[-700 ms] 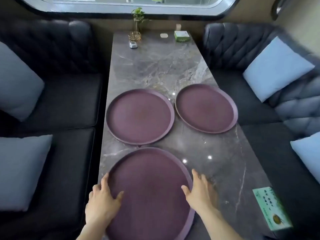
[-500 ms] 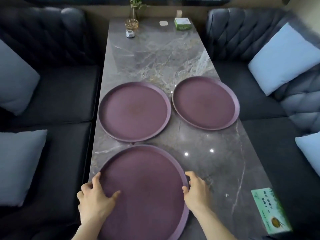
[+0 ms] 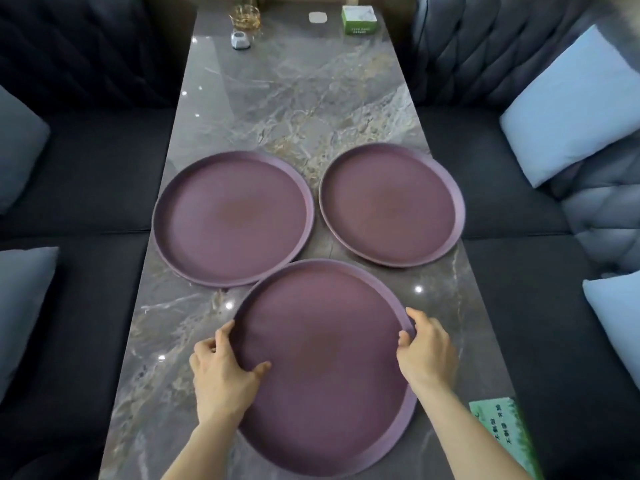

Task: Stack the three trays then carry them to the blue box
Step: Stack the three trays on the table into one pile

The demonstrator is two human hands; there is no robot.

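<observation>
The left hand clamps the left rim of the near tray, thumb lying on the tray's inner face and fingers curled over and under the rim. The right hand clamps the opposite rim, fingers wrapped over the raised edge. Both grips look closed on the tray, not resting loose beside it.

This near tray, round and purple, sits toward the near end of the table, a little right of the table's middle line. Its far rim appears to overlap or just touch the near rim of the left tray; I cannot tell whether it is lifted clear of the marble or sliding on it. The left tray lies by the table's left edge, and the right tray lies by the right edge, its rim reaching out to or past that edge. The 2 far trays sit just beside each other, with a narrow strip of marble between them.

Judged from this layout, the task is at its start: 0 of the 3 trays are stacked, and the first is only gripped. Left to do: set it on 1 of the others, add the 3rd, then carry the pile. No blue box is in view, so the carry direction cannot be told.

A green card lies at the near right corner, and small items including a green box stand at the far end.
</observation>
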